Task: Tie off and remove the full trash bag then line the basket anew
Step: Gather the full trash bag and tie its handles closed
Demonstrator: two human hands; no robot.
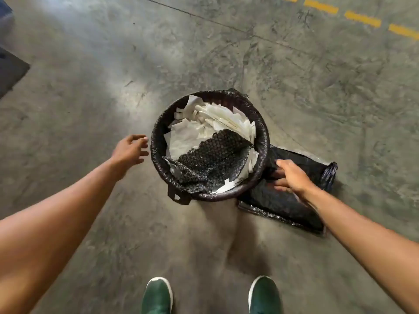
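A round basket [156,152] stands on the concrete floor, lined with a black trash bag whose edge is rolled over the rim [260,123]. Inside lie white paper scraps [217,121] and a piece of black bubble wrap [210,159]. A flat, folded black bag [283,205] lies on the floor right of the basket. My left hand [129,150] hovers open just left of the rim, fingers spread, not touching it. My right hand [292,177] reaches down beside the basket's right side, fingers spread over the flat bag; whether it touches is unclear.
My two green shoes [157,295] stand at the bottom edge, close to the basket. A dashed yellow line [362,19] runs across the floor at the upper right. A dark mat or object [11,71] sits at the far left.
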